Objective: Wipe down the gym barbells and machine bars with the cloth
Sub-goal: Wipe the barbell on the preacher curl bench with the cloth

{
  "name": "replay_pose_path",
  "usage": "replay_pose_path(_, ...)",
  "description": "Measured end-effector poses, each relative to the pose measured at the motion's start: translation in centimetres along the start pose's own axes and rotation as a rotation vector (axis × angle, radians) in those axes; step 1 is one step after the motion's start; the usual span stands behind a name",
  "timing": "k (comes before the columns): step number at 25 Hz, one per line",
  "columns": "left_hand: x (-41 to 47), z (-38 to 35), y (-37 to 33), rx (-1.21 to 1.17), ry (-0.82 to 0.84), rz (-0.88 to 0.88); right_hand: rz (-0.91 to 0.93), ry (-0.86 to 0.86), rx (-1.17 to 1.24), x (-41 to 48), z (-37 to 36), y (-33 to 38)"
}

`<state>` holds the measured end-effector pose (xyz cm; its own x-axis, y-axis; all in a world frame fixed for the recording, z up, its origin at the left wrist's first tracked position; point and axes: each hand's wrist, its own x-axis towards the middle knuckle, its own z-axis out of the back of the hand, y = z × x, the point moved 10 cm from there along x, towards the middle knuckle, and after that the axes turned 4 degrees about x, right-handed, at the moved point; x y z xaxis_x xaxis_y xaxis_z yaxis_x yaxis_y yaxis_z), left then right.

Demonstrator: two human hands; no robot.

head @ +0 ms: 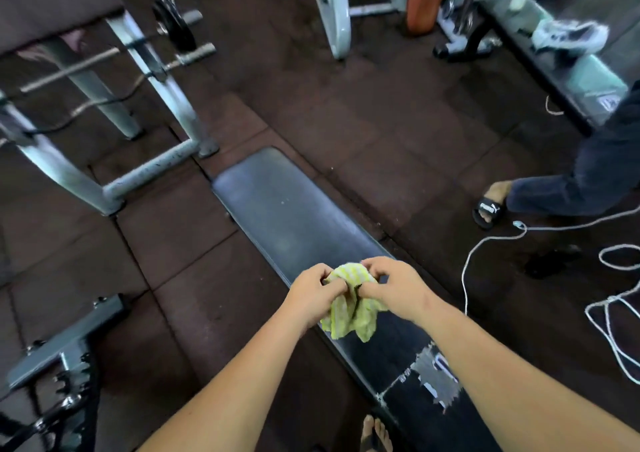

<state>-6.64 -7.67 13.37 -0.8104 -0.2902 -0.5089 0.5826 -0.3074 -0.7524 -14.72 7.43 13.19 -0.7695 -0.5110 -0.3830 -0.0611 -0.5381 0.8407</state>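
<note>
Cloth (349,313), yellow-green, hangs bunched at lower centre of the frame above the padded bench (287,209), pinched by my left hand (311,295) and right hand (394,290), close together. I'd fold it into a flat pad before reaching the racked barbell (69,67), upper left.

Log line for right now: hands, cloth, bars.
hands: left hand and right hand both pinch yellow-green cloth | place: over black bench pad | racked barbell: untouched | wiping: not yet begun
</note>
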Motion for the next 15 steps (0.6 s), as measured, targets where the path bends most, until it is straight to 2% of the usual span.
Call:
replay_pose_path(5, -5.6, 8.1, -5.6, -0.149, -0.094, -0.138, 0.182, 0.141, 0.234, -2.4, -0.7, 10.9)
replay_pose_path(11, -12.4, 16.0, -7.2, -0.296, -0.237, -0.175, 0.248, 0.254, 0.451, -4.5, -2.4, 19.2)
replay_pose_path(15, -15.7, 20.3, -6.3, -0.33, -0.336, -0.188, 0.265, 0.383, 0.352, -4.6, -4.6, 23.5)
